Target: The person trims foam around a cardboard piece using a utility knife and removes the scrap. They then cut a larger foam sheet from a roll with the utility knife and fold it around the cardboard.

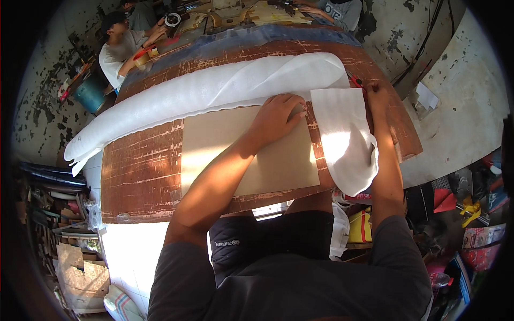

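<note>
A long roll of white foam sheet (214,83) lies across the brown, scratched table (142,160). In front of it rests a flat piece of brown cardboard (284,160). My left hand (282,115) is over the cardboard's far right corner by the roll's near edge, fingers bent in; what they grip is hidden. To its right, a loose white foam piece (342,115) hangs toward me, its near end curling over the table's edge. My right hand (376,95) is closed at that piece's far right corner, beside a small red and black tool (355,80). Its grip is unclear.
Beyond the table, a person in a white shirt (115,59) works at the left, and another in grey (342,13) at the right. A teal bucket (91,95) stands at far left. Scrap board (80,273) and mixed clutter (471,208) flank me.
</note>
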Demonstrator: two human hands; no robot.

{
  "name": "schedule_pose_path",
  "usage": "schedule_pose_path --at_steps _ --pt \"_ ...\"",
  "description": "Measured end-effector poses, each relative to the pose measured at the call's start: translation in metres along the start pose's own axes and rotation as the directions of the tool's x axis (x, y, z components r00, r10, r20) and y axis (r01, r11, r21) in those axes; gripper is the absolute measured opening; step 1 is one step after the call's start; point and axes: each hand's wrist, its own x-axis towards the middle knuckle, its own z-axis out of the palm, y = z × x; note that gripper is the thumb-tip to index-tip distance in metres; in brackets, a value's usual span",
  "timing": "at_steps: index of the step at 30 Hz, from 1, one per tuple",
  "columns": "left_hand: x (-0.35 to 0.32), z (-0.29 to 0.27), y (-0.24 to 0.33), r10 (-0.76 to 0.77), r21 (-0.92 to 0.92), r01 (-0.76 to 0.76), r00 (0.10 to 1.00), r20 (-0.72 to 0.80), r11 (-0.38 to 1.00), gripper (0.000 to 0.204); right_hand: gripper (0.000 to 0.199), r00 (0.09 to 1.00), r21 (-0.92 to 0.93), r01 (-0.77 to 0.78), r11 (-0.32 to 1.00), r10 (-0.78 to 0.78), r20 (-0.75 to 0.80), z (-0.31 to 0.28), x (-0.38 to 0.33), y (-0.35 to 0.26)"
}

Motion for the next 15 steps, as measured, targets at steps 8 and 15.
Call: schedule_pose_path --at_steps 8,15 --pt "0.001 0.005 -0.006 0.024 -0.013 -0.025 0.998 -0.063 1.000 0.031 0.036 0.986 0.091 0.033 0.995 -0.018 -0.164 -0.012 -0.007 -0.033" --pt "0.000 0.009 -0.009 0.084 0.075 -0.079 0.994 -0.070 0.994 0.027 0.044 0.975 0.478 -0.175 0.861 0.082 0.208 -0.033 -0.010 -0.084"
